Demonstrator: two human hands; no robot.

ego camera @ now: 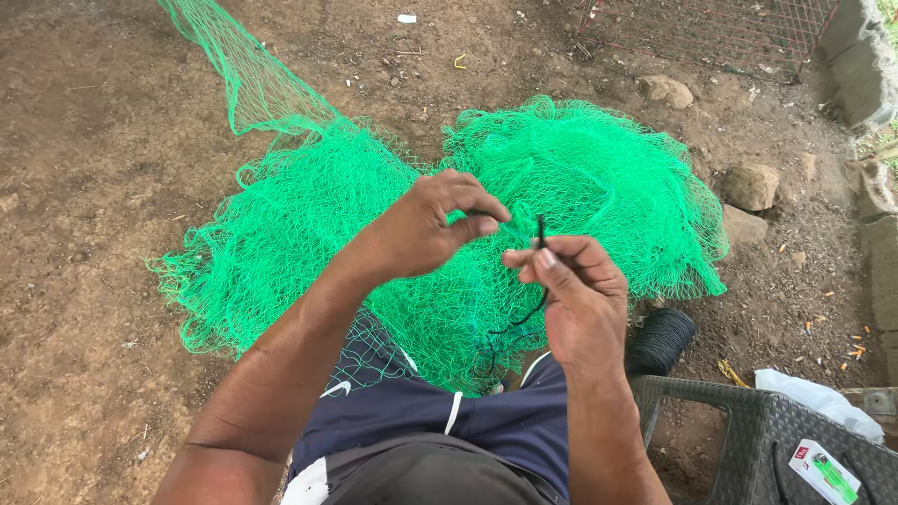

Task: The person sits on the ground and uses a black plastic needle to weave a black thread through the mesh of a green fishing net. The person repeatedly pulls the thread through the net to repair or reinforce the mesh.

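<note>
1. Bare brown earth covers the ground [103, 168], with small stones [748, 185] at 2 o'clock from the hands and a wire mesh panel [711, 33] at the far edge, at 1 o'clock.

2. A large heap of green net [580, 178] lies on the earth in front of the person and comes up over the knees; one strip of it runs away toward 11 o'clock.

3. The left hand [426, 229] has thumb and forefinger closed narrow on a small bunch of the net mesh, lifted above the heap.

4. The right hand [580, 290] pinches a thin black cord [541, 234] between thumb and forefinger; the short end stands up above the fingers, and the rest hangs down in a loop toward the lap.

5. A dark spool of twine [662, 339] lies on the ground at 4 o'clock from the right hand, just beside a grey woven plastic seat [748, 421]. If the cord comes from this spool, I cannot tell.

6. Risk, in my judgement: the cord end is short and the grip is only with fingertips, so it can slip out when pulled.

7. Another risk: the hanging loop lies near the loose mesh and can catch in it, making a tangle.

8. The pinched mesh is fine and can slide from the left fingers, so a wrong opening may be taken.

9. The net looks light, soft, very fine, bright green and strongly crumpled, with many folds; it will snag easily.
</note>
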